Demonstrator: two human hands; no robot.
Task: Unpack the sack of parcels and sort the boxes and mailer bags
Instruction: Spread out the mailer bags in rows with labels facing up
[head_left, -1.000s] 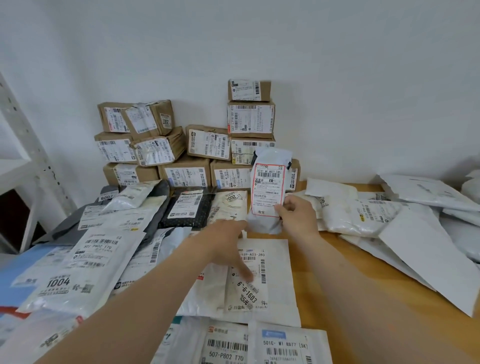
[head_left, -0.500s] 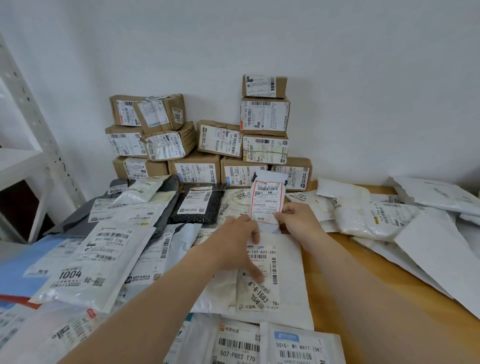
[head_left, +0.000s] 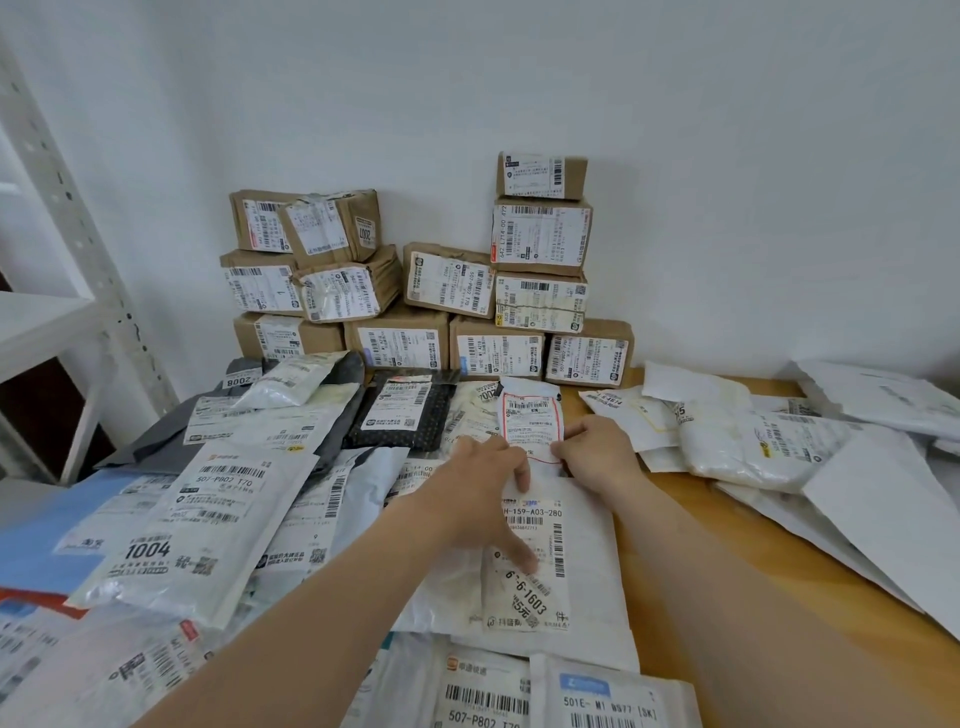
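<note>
And down it comes: the small mailer (head_left: 530, 415) with the red-bordered label, held upright a second ago, now lies almost flat at the far end of the row, just in front of the stacked cardboard boxes (head_left: 441, 291). The right hand (head_left: 597, 457) still pinches its near edge. The left hand (head_left: 483, 499) has moved in beside it and rests with fingers spread on the large white mailer (head_left: 587, 545), one fingertip touching the small mailer's lower corner. A black mailer (head_left: 410, 415) sits just to the left. Loose white mailer bags (head_left: 753, 441) crowd the right of the wooden table (head_left: 675, 571). A white shelf rack (head_left: 62, 260) stands far left.
</note>
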